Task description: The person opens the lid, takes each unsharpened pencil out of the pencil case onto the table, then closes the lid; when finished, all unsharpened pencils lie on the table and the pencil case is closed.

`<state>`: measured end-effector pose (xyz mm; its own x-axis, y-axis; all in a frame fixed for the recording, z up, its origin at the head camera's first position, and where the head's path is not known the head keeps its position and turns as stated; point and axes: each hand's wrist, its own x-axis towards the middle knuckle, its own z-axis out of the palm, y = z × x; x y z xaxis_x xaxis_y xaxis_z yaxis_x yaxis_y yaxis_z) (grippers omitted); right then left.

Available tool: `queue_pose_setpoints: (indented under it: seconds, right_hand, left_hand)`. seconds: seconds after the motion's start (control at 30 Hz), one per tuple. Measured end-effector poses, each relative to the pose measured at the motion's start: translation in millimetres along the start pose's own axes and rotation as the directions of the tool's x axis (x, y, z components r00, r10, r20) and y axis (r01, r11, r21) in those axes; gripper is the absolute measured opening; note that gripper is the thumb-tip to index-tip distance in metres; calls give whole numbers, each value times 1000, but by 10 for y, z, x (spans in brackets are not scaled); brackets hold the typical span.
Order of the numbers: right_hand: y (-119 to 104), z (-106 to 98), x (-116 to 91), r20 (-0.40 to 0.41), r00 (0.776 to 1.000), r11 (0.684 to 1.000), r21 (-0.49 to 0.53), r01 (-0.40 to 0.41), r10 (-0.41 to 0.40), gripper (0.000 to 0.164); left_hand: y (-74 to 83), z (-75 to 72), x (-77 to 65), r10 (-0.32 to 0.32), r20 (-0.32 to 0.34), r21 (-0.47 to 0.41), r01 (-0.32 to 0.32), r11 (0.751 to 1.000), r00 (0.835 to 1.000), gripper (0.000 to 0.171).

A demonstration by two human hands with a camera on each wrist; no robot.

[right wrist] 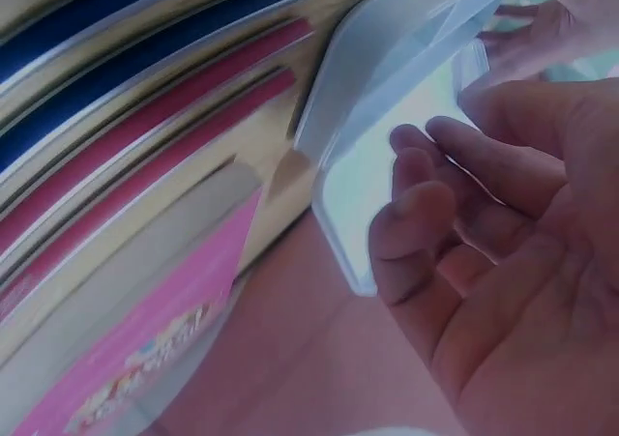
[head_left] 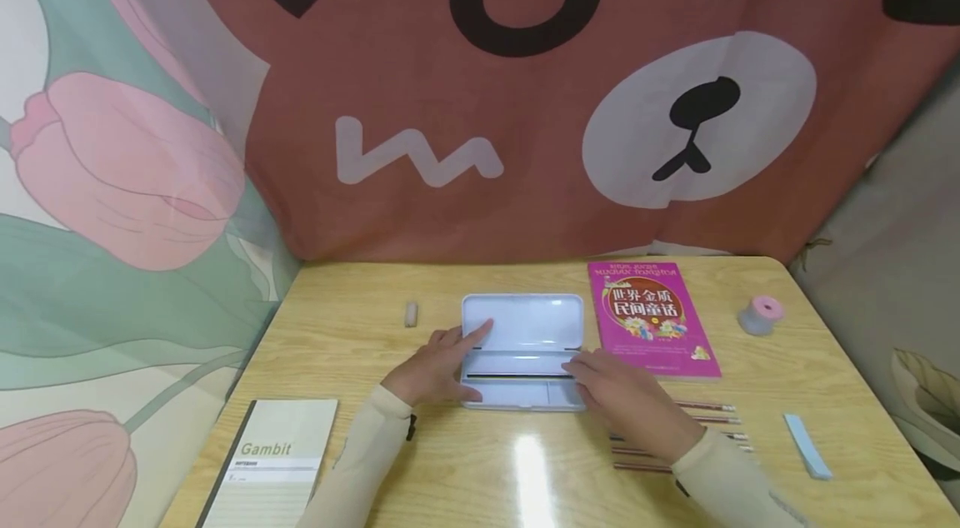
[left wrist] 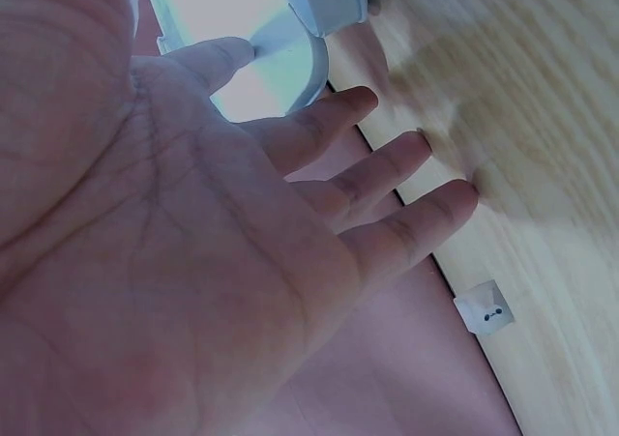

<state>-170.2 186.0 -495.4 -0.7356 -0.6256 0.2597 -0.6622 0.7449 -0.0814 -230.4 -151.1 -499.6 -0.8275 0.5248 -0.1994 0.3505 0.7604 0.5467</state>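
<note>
A white pencil case (head_left: pixel 522 321) lies with its lid raised in the middle of the table. Along its inside runs a thin dark strip with a yellowish edge (head_left: pixel 517 376), perhaps a pencil. At the case's left side is my left hand (head_left: pixel 431 366), fingers spread and fairly straight, one fingertip against the lid and the thumb by the front corner. My right hand (head_left: pixel 633 403) touches the right side with loosely bent fingers; nothing shows between them in the right wrist view. Several red and blue pencils (right wrist: pixel 193 127) lie beside and partly under that hand.
Behind the pencils is a pink book (head_left: pixel 652 345). A pink-topped round object (head_left: pixel 762 315) and a light blue strip (head_left: pixel 807 446) lie farther right. On the left are a small eraser-like block (head_left: pixel 411 314) and a notebook (head_left: pixel 277 453). A printed curtain (head_left: pixel 420 220) hangs behind the table.
</note>
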Motion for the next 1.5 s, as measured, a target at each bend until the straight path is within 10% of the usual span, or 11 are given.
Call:
queue_pose_setpoints:
  seconds: [0.67, 1.0, 1.5]
  right_hand:
    - [99, 253, 223, 107, 991, 979, 175, -101, 83, 14]
    - [129, 294, 192, -64, 998, 978, 210, -4, 18, 18]
    - [637, -236, -263, 84, 961, 953, 131, -272, 263, 18]
  left_hand:
    - [16, 15, -7, -14, 2, -3, 14, 1000, 1000, 111]
    - [14, -3, -10, -9, -3, -2, 9, 1000, 1000, 111]
    - [-25, 7, 4, -6, -6, 3, 6, 1000, 1000, 111]
